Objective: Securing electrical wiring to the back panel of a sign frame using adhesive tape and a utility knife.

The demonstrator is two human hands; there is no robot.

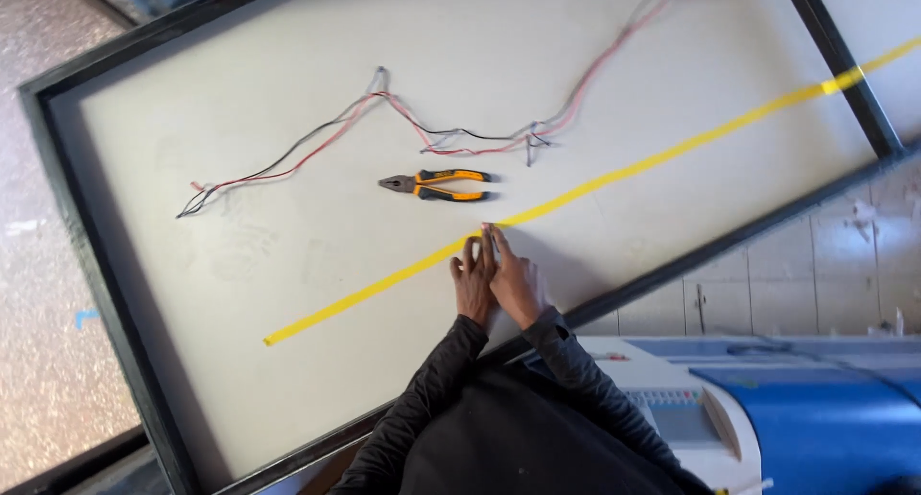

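A long strip of yellow tape (614, 176) runs diagonally across a big white panel (288, 265) with a black frame. My left hand (472, 282) and my right hand (514, 282) lie side by side, flat on the panel, with the fingertips pressing on the tape near its middle. The fingers are stretched out and hold nothing. Orange-and-black pliers (436, 183) lie on the panel just beyond the tape, a short way above my hands. Black sleeves cover both forearms.
A tangle of red and black wires (403, 121) lies across the upper part of the panel. The black frame edge (672, 270) runs close below my hands. A white and blue machine (767, 409) stands at the lower right, speckled floor at the left.
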